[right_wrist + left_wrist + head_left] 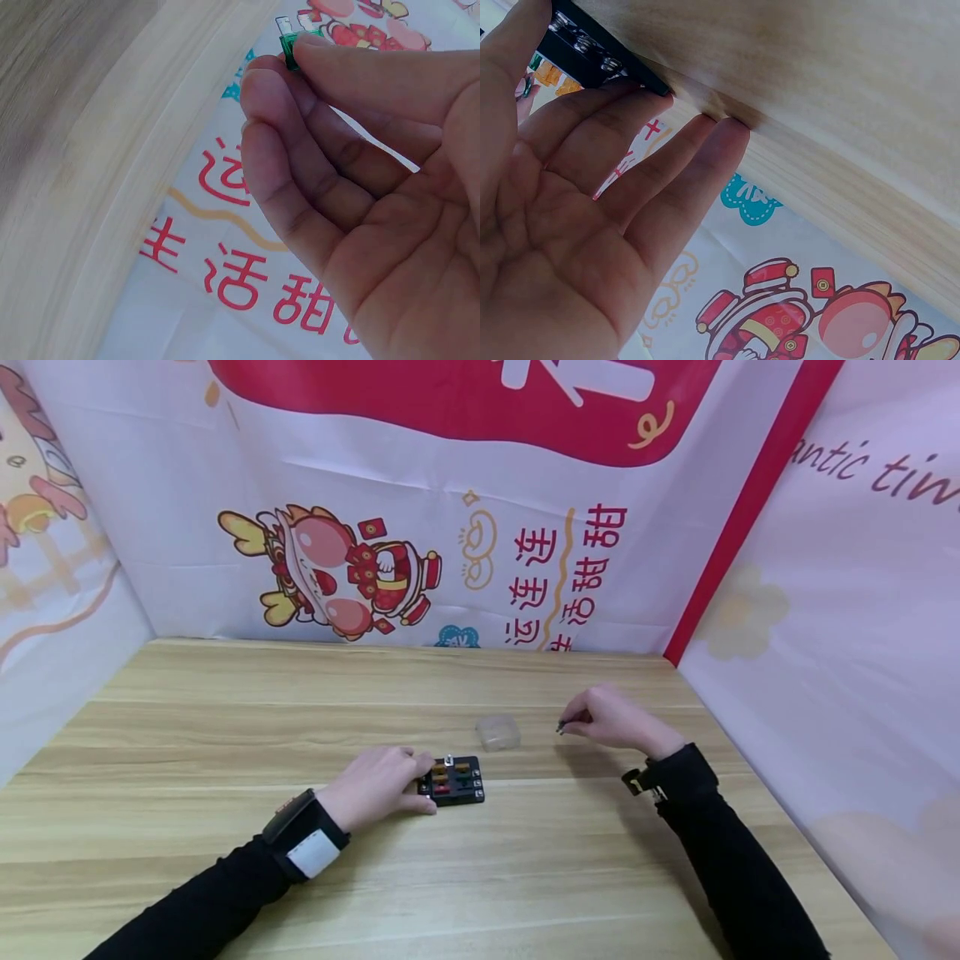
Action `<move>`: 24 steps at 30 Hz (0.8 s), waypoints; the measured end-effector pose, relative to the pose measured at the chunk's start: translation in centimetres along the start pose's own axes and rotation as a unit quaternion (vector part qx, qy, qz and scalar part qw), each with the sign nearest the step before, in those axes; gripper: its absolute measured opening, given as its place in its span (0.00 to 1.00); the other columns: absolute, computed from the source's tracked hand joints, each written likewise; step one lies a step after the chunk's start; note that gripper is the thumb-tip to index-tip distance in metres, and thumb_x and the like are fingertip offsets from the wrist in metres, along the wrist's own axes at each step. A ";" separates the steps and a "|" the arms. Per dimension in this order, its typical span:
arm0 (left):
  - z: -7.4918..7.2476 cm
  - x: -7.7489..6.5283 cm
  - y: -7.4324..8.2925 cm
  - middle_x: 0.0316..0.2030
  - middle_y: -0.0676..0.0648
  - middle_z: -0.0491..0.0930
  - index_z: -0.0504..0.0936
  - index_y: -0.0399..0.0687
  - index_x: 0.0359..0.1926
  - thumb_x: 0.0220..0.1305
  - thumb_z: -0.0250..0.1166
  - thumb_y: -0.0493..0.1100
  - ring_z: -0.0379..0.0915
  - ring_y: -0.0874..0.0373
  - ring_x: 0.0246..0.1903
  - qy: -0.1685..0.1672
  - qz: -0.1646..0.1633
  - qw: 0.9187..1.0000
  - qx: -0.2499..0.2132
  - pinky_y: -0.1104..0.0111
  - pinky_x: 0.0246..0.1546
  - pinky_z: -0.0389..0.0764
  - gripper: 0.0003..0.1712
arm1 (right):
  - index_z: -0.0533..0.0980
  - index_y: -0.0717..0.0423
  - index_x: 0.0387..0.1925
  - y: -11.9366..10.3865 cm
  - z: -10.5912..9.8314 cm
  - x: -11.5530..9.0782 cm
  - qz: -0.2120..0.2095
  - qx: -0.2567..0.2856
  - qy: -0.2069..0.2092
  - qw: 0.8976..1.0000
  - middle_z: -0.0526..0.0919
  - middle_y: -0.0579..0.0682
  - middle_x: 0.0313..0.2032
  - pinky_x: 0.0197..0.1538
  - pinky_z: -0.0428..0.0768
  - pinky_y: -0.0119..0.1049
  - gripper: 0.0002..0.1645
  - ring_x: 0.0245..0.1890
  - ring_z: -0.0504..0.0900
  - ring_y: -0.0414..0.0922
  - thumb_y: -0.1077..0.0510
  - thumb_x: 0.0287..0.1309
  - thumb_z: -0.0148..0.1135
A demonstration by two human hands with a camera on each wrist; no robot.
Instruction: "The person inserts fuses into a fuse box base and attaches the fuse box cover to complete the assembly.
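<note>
A black blade-fuse block (469,787) lies on the table, with orange, red and green fuses in its slots and screw terminals along its edges. My left hand (379,783) grips the block's left end between thumb and fingers. In the left wrist view, terminal screws (585,43) show on the block's side, and two fingertips rest near the tabletop. Off to the right and above the table, my right hand (611,720) pinches a small green blade fuse (289,51) between thumb and forefinger. Its two metal prongs point away from the palm.
A clear plastic cover (498,732) sits on the wooden table (540,877) just behind the block, between the two hands. Printed cloth walls (420,468) rise at the table's back and on both sides.
</note>
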State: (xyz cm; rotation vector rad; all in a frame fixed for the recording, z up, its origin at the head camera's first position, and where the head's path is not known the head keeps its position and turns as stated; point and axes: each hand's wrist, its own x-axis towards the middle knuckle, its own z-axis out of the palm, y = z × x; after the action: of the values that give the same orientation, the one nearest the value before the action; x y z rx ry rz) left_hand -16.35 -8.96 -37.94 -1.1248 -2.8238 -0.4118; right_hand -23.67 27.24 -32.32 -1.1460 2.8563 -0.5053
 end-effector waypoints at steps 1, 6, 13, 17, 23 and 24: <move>0.0 0.0 0.0 0.30 0.50 0.78 0.81 0.47 0.42 0.52 0.74 0.60 0.67 0.62 0.23 -0.001 -0.001 1.000 0.000 0.69 0.23 0.69 0.26 | 0.86 0.57 0.34 -0.1 0.1 0.0 -0.002 0.001 0.000 1.000 0.84 0.42 0.30 0.33 0.77 0.36 0.02 0.27 0.77 0.36 0.63 0.57 0.71; 0.0 0.0 0.1 0.30 0.50 0.78 0.82 0.47 0.45 0.52 0.74 0.60 0.67 0.61 0.23 -0.005 -0.005 1.000 -0.001 0.69 0.23 0.69 0.27 | 0.86 0.58 0.33 -0.4 0.4 0.2 -0.012 0.012 -0.002 1.000 0.84 0.41 0.29 0.31 0.77 0.35 0.02 0.26 0.77 0.36 0.63 0.58 0.70; 0.0 -0.1 0.1 0.30 0.51 0.77 0.82 0.47 0.43 0.52 0.74 0.60 0.67 0.62 0.23 -0.004 -0.006 1.000 -0.002 0.69 0.23 0.69 0.26 | 0.85 0.60 0.32 -0.6 1.0 0.4 -0.042 0.012 0.012 0.999 0.83 0.41 0.28 0.31 0.77 0.35 0.04 0.26 0.77 0.35 0.62 0.57 0.71; 0.0 -0.1 0.2 0.29 0.51 0.76 0.81 0.48 0.40 0.51 0.74 0.60 0.66 0.62 0.22 -0.001 -0.003 1.000 -0.003 0.69 0.23 0.69 0.25 | 0.85 0.58 0.30 -1.1 1.3 0.6 -0.062 0.001 0.020 0.998 0.83 0.40 0.27 0.32 0.77 0.35 0.03 0.26 0.78 0.34 0.62 0.57 0.71; 0.0 -0.1 0.3 0.28 0.52 0.76 0.80 0.48 0.39 0.52 0.74 0.60 0.66 0.62 0.22 0.000 -0.003 1.000 -0.003 0.69 0.22 0.68 0.24 | 0.85 0.57 0.29 -2.1 1.6 0.8 -0.083 0.008 0.022 0.996 0.83 0.41 0.27 0.33 0.78 0.36 0.02 0.27 0.78 0.35 0.64 0.56 0.71; 0.0 -0.1 0.3 0.28 0.51 0.76 0.81 0.48 0.40 0.52 0.74 0.60 0.66 0.62 0.22 0.001 -0.004 1.000 -0.003 0.69 0.22 0.68 0.24 | 0.85 0.58 0.29 -2.2 1.7 0.9 -0.084 0.011 0.021 0.996 0.83 0.41 0.27 0.33 0.78 0.36 0.02 0.26 0.78 0.35 0.64 0.56 0.71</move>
State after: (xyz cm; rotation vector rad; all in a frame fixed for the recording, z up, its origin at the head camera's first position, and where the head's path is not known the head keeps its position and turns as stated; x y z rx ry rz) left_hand -16.10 -8.82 -37.89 -1.1150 -2.8286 -0.4211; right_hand -22.56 24.66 -33.13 -1.3947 2.7954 -0.5730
